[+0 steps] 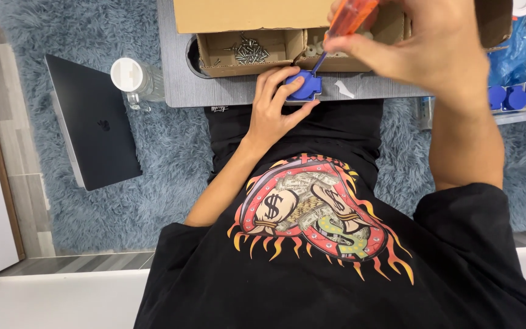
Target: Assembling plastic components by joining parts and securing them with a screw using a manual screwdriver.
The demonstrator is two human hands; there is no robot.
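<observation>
Screwdriver on the blue socket

My left hand (275, 106) pins the blue socket housing (304, 85) at the grey table's (214, 91) near edge; my right hand (424, 45) grips the orange-handled screwdriver (343, 24), tip on it, beside the cardboard box of screws (248, 52)

Left hand (275, 103) fingers curled, pressing down, right hand (424, 45) raised, grip closed
</observation>
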